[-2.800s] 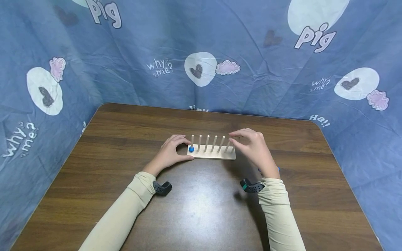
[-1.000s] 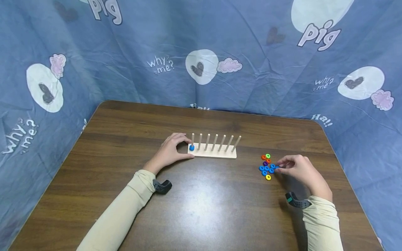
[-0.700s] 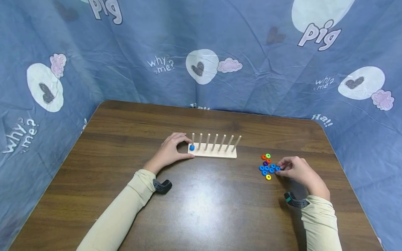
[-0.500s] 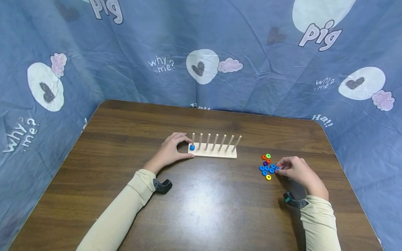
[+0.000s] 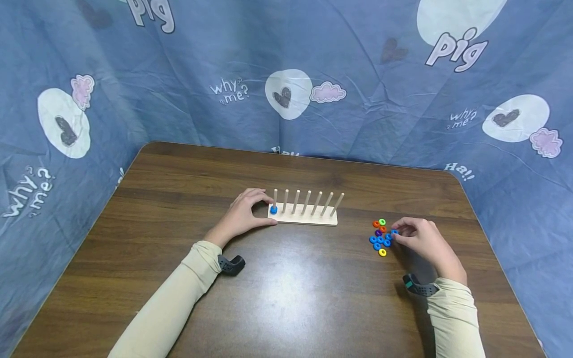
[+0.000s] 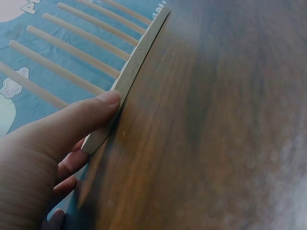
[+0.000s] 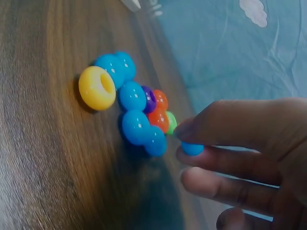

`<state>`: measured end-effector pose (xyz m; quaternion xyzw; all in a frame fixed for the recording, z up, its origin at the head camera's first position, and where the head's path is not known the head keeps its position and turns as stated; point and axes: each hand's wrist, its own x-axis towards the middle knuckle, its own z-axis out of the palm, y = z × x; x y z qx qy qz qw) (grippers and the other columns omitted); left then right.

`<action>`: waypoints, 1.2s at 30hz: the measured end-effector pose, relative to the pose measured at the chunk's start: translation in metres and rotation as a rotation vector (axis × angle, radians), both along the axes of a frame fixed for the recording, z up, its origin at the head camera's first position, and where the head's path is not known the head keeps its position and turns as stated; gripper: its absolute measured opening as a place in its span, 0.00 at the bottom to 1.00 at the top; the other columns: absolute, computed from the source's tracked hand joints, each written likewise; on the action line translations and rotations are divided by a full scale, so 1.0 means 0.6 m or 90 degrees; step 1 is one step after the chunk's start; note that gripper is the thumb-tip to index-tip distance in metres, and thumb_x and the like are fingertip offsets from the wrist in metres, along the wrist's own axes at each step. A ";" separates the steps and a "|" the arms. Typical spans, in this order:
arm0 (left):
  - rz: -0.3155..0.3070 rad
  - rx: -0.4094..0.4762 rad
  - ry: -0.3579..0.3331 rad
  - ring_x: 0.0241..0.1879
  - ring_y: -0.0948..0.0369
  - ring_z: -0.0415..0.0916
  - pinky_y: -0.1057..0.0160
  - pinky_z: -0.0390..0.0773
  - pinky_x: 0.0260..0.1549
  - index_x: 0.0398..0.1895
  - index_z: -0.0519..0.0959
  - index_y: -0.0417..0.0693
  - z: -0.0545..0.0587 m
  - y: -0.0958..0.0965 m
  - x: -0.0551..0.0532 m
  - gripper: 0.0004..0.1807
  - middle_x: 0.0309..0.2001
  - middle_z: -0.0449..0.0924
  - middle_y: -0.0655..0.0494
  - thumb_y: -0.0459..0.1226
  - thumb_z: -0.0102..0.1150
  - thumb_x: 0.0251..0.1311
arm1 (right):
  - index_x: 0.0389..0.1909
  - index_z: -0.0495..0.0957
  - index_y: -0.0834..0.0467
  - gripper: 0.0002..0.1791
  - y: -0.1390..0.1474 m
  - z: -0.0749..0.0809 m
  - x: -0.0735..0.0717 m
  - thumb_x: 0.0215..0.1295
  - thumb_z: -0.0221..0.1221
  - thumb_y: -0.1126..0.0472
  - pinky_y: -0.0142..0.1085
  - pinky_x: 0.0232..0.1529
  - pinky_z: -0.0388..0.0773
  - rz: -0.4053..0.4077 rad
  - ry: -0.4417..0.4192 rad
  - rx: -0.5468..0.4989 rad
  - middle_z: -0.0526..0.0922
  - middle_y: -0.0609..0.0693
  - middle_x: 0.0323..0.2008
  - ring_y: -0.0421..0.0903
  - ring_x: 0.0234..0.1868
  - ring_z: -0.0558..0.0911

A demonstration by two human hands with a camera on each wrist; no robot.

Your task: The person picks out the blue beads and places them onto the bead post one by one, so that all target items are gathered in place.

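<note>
My left hand (image 5: 241,214) grips the left end of a wooden peg board (image 5: 309,220), thumb at its front edge and fingers behind. Several upright pegs stand on it, and a blue bead (image 5: 273,210) sits low on the leftmost one. Over at the right, my right hand (image 5: 427,243) pinches a blue ring-shaped bead (image 7: 193,149) between thumb and index finger, raised at the edge of a cluster. That cluster holds several blue beads (image 7: 135,127), a yellow bead (image 7: 93,88), a purple one (image 7: 149,99), orange-red ones (image 7: 159,120) and a green one (image 7: 171,123).
The brown wooden table (image 5: 286,298) has its back edge against a blue printed cloth (image 5: 206,54). The bead cluster lies to the right of the peg board, with bare tabletop between them. A dark band (image 5: 420,286) circles each wrist.
My right hand went from the board's right end to the bead cluster, took a blue bead there and has just raised it slightly. The left hand stays on the board.
</note>
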<state>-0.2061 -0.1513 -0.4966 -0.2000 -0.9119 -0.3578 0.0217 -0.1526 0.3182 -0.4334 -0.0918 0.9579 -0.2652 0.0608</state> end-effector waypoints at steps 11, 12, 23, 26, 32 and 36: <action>-0.002 -0.002 0.002 0.73 0.48 0.66 0.38 0.59 0.77 0.53 0.85 0.54 0.000 -0.001 -0.001 0.31 0.68 0.78 0.49 0.54 0.82 0.46 | 0.44 0.88 0.59 0.10 -0.017 0.005 0.003 0.62 0.71 0.63 0.29 0.35 0.82 0.006 0.077 -0.029 0.90 0.51 0.32 0.35 0.32 0.83; -0.002 -0.002 0.002 0.73 0.48 0.66 0.38 0.59 0.77 0.53 0.85 0.54 0.001 -0.001 -0.001 0.30 0.68 0.78 0.49 0.53 0.82 0.46 | 0.44 0.88 0.59 0.10 -0.019 0.005 0.004 0.62 0.71 0.64 0.29 0.35 0.81 0.006 0.085 -0.033 0.90 0.51 0.32 0.35 0.32 0.83; -0.001 -0.003 0.000 0.73 0.48 0.66 0.38 0.59 0.76 0.53 0.85 0.55 0.003 0.000 0.000 0.31 0.68 0.77 0.49 0.53 0.82 0.46 | 0.47 0.87 0.60 0.12 -0.034 0.015 0.008 0.63 0.71 0.63 0.26 0.30 0.81 0.007 0.088 -0.073 0.89 0.54 0.33 0.36 0.30 0.84; -0.007 -0.007 0.002 0.74 0.48 0.66 0.38 0.58 0.77 0.54 0.84 0.55 -0.002 0.002 -0.003 0.31 0.68 0.77 0.50 0.54 0.81 0.46 | 0.47 0.87 0.59 0.12 -0.034 0.019 0.011 0.64 0.71 0.62 0.27 0.32 0.82 0.001 0.076 -0.057 0.90 0.53 0.36 0.39 0.32 0.84; -0.002 0.005 0.007 0.73 0.48 0.67 0.38 0.58 0.77 0.53 0.85 0.55 -0.005 0.001 -0.002 0.31 0.67 0.78 0.49 0.53 0.82 0.44 | 0.49 0.87 0.57 0.12 -0.040 0.024 0.010 0.65 0.70 0.61 0.29 0.32 0.84 0.008 0.059 -0.063 0.91 0.55 0.39 0.45 0.33 0.87; -0.002 0.008 0.008 0.73 0.48 0.67 0.38 0.59 0.77 0.52 0.85 0.54 -0.003 0.000 -0.001 0.30 0.67 0.78 0.49 0.53 0.82 0.45 | 0.50 0.87 0.58 0.13 -0.047 0.027 0.008 0.66 0.69 0.61 0.29 0.32 0.84 0.012 0.054 -0.077 0.91 0.54 0.40 0.48 0.34 0.88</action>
